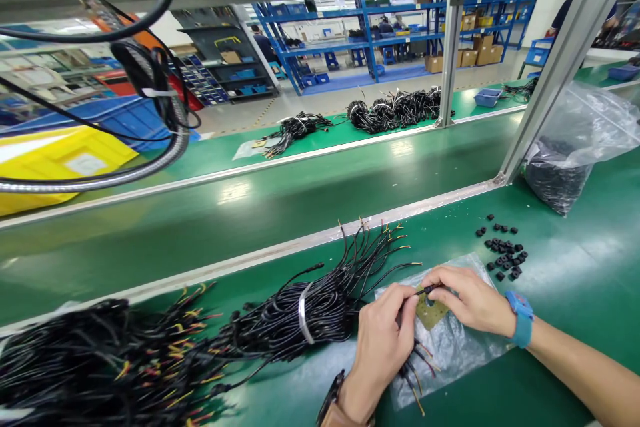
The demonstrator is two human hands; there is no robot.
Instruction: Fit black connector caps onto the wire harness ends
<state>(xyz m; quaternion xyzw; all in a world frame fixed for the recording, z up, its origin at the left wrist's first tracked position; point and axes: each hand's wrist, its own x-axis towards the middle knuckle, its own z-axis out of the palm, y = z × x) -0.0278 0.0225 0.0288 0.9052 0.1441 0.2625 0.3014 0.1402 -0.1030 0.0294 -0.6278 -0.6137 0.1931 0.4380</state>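
Note:
My left hand [384,333] and my right hand [467,297] meet over a clear plastic bag [463,347] on the green bench. Between their fingertips is the end of a black cable [425,290], pinched from both sides. Under the fingers lies a small yellowish plate [431,313], partly covered by my right hand. Bare wire ends [417,383] stick out below my left hand. Left of it lies a bundle of black cables [320,310], bound with a white tie. Several small black rubber-like pieces [507,253] are scattered beyond my right hand.
A large heap of black cables [75,353] covers the bench at the left. A metal post [555,60] rises by a clear bag of black parts [560,173]. Past a metal rail [320,240], more cable bundles [395,110] lie. A hose [175,140] hangs upper left.

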